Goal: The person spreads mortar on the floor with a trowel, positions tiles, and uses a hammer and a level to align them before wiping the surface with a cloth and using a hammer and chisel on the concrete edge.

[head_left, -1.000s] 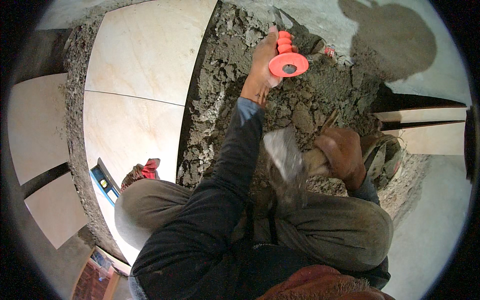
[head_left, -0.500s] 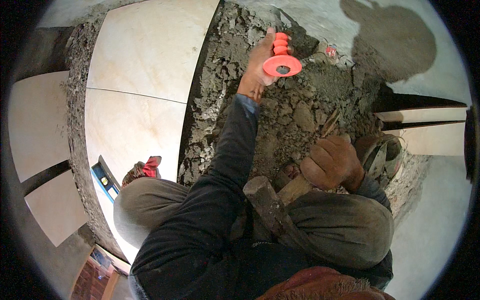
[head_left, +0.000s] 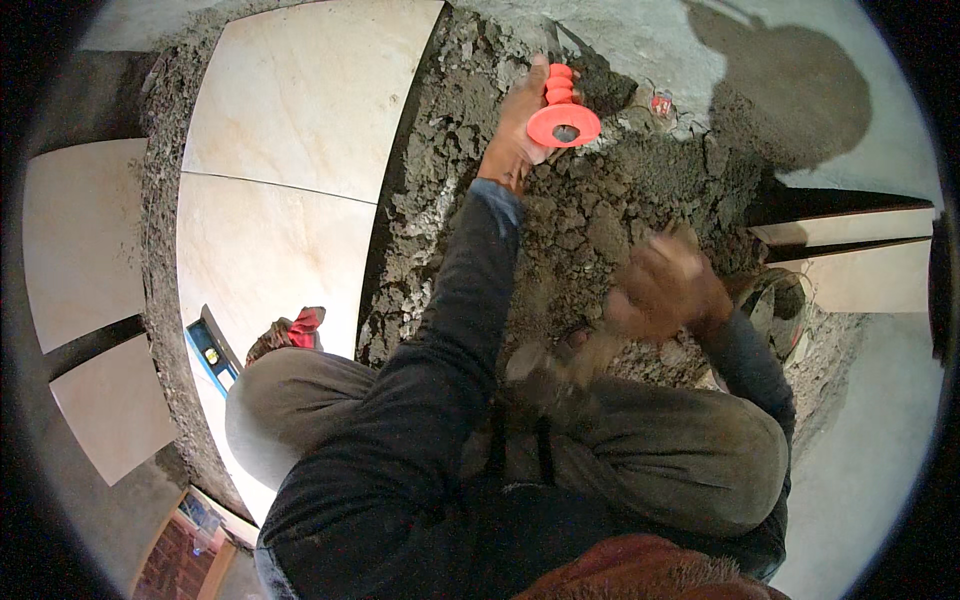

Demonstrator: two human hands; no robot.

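My left hand reaches far forward, its fingers wrapped round a chisel with a ribbed orange grip and a round hand guard. The chisel's grey struck end shows in the middle of the guard, facing me. Its blade points away toward the rubble near the far wall; the tip is hard to make out. My right hand, smeared by motion, is closed on a hammer's handle above my right knee. The blurred hammer head hangs between my knees, apart from the chisel.
Broken mortar and rubble cover the ground before me. Large cream tiles lie on the left, with a blue spirit level and a red-and-dark cloth on them. A bucket and more tiles are at the right.
My right hand and the hammer have shifted, with the hammer head swinging slightly forward and now blurred. My left hand keeps the chisel in nearly the same place.
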